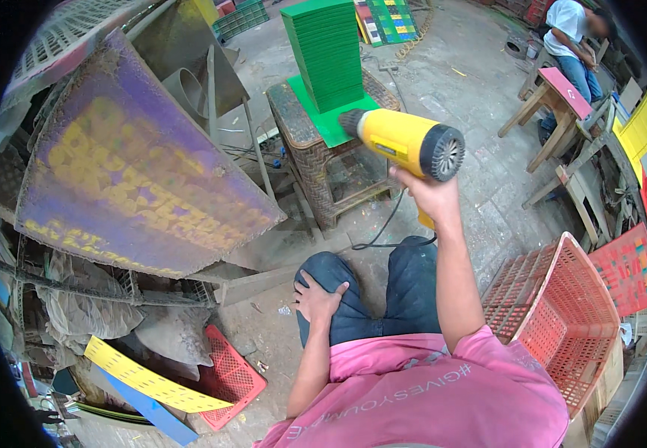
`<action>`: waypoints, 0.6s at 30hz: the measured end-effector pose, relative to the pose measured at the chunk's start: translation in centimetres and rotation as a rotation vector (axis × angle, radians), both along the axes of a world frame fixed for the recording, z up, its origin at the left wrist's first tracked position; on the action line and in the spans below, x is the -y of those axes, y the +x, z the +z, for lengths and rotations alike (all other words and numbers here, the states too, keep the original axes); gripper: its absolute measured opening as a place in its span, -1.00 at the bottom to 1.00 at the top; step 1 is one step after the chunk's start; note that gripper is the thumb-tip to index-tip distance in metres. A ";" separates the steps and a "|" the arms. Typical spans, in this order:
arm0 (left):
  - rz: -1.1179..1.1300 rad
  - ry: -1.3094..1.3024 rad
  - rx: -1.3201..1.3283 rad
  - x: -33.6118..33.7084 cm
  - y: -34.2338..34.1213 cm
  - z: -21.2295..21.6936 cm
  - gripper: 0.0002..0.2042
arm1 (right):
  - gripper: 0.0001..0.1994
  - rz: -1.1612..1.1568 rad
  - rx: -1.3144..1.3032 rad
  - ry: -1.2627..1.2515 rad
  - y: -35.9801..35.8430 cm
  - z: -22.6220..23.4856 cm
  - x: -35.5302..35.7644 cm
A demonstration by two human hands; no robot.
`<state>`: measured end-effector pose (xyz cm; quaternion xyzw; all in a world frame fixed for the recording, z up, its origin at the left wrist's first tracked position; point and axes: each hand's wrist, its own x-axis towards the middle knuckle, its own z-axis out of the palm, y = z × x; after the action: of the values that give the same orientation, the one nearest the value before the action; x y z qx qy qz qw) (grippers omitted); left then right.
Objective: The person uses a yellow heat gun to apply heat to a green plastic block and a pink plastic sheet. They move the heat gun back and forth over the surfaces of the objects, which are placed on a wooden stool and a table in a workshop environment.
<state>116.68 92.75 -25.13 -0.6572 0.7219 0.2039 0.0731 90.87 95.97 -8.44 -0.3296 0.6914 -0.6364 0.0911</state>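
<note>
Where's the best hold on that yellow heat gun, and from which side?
By its handle, from below. The yellow heat gun lies level with its nozzle toward the green stack; the handle hangs under the barrel, where the right hand already grips it, clear of the hot nozzle.

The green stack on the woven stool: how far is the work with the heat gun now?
Done: the green stack stands squared on the woven stool. In hand: the right hand holds the yellow heat gun, nozzle close to the stack's lower right side; the left hand rests on the knee. Which sides remain cannot be told.
</note>
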 end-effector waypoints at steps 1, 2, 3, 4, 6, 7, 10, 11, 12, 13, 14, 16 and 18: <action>-0.003 -0.002 0.014 -0.1 0.0 0.2 0.17 | -0.72 -0.036 -0.021 0.006 -0.6 -0.2 -0.4; 0.000 0.001 0.014 -0.1 0.0 0.3 0.16 | -0.74 -0.098 -0.023 -0.003 -1.4 -0.7 -0.5; 0.003 0.004 0.015 -0.1 0.0 0.5 0.16 | -0.73 -0.142 -0.015 -0.013 -2.3 -0.9 -0.9; 0.007 0.007 0.013 0.0 0.1 0.5 0.15 | -0.73 -0.184 -0.007 -0.023 -2.8 -0.7 -1.1; 0.010 0.000 0.019 0.0 0.2 0.4 0.15 | -0.68 -0.213 0.028 -0.033 -3.1 -0.4 -1.6; 0.010 -0.007 0.023 0.0 0.1 0.4 0.15 | -0.66 -0.197 0.032 -0.050 -2.9 -0.3 -1.8; 0.006 -0.011 0.024 0.2 -0.2 0.0 0.14 | -0.57 -0.122 0.051 -0.010 -0.8 0.1 -1.5; -0.002 -0.004 0.020 0.2 -0.3 0.0 0.14 | -0.54 -0.095 0.058 0.018 0.2 0.2 -1.3; -0.009 0.002 0.017 0.2 -0.5 0.0 0.14 | -0.50 -0.039 0.016 0.001 0.9 -0.2 -1.2; -0.012 0.005 0.015 0.3 -0.5 0.0 0.14 | -0.47 0.022 -0.024 -0.020 1.5 -0.8 -1.0; -0.011 0.010 0.019 0.3 -0.7 0.0 0.14 | -0.50 0.038 0.052 -0.049 2.0 -0.9 -0.8; -0.003 0.016 0.025 0.4 -0.9 0.0 0.14 | -0.54 -0.015 0.051 -0.051 1.5 -1.2 -1.1; 0.011 0.019 0.015 0.5 -0.4 0.0 0.14 | -0.61 -0.098 0.126 -0.066 0.8 -1.1 -1.0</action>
<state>116.25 92.23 -25.16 -0.6619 0.7157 0.2064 0.0836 91.71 96.97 -9.58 -0.2575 0.6785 -0.6818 0.0923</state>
